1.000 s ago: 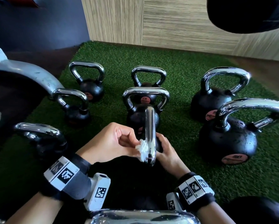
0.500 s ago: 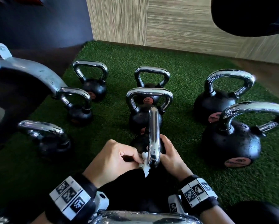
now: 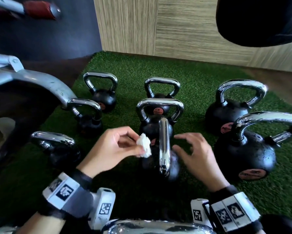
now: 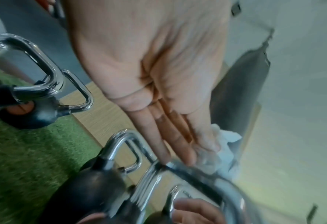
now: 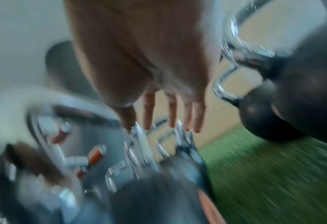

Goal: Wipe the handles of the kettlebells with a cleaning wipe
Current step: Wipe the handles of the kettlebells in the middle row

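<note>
Several black kettlebells with chrome handles stand on the green turf [image 3: 199, 78]. The nearest middle kettlebell's handle [image 3: 164, 146] runs edge-on between my hands. My left hand [image 3: 114, 147] pinches a crumpled white wipe [image 3: 143, 145] just left of that handle, a little apart from it. The wipe [image 4: 224, 144] shows at my left fingertips in the left wrist view. My right hand [image 3: 194, 152] hovers on the handle's right with spread fingers, holding nothing. In the blurred right wrist view its fingers [image 5: 170, 115] hang straight.
Big kettlebells [image 3: 248, 149] stand at the right, smaller kettlebells [image 3: 89, 119] at the left. A grey metal machine frame [image 3: 40, 83] juts in from the left. A wood-panel wall [image 3: 175, 31] bounds the back. Another chrome handle [image 3: 155, 227] lies at the bottom edge.
My left hand has lifted the wipe off the handle and drawn it slightly left. My right hand has let go of the handle's far side and opened, moving right.
</note>
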The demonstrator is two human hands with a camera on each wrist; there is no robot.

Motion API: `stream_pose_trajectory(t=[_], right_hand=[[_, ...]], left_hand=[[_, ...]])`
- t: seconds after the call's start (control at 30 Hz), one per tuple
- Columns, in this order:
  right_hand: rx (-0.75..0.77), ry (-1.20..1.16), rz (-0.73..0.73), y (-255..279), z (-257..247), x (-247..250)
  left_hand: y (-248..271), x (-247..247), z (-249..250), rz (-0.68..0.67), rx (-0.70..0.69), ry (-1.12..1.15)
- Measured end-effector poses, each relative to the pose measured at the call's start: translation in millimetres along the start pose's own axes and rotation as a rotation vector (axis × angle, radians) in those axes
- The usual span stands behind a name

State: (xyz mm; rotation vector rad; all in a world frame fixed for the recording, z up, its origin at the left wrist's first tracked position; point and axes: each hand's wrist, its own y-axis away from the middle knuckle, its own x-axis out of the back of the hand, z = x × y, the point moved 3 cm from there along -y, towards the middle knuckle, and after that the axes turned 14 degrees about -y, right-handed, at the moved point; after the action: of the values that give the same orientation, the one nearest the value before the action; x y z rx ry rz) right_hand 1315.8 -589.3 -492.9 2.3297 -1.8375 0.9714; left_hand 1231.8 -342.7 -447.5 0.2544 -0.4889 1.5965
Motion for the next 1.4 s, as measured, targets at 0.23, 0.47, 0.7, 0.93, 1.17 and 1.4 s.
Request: stream_pose_trajectory(t=[0.23, 0.47, 0.7, 0.93, 1.17, 1.4], right_hand=[[0.277, -0.299, -0.100, -14, -100, 27], [0.297, -0.405, -0.048, -16, -98, 23], [0.282, -0.378, 0.006, -19, -100, 23], [0.037, -0.479, 0.209, -44, -35, 23], [-0.266, -0.454, 0.149, -44, 37, -23], [-0.298, -0.341, 0.015, -43, 48, -43]], left_hand=[[-19, -3, 31, -0.084, 0.131, 0.321], [-31, -16, 49, -0.124, 0.108, 0.304], [-41, -22, 46, -0.206, 0.174, 0.238], [-45, -8, -1, -0.074, 0.188, -0.141], [-35, -74, -78, -0.553, -0.131, -0.732], [-30, -97, -60, -0.246, -0.220, -0.588]])
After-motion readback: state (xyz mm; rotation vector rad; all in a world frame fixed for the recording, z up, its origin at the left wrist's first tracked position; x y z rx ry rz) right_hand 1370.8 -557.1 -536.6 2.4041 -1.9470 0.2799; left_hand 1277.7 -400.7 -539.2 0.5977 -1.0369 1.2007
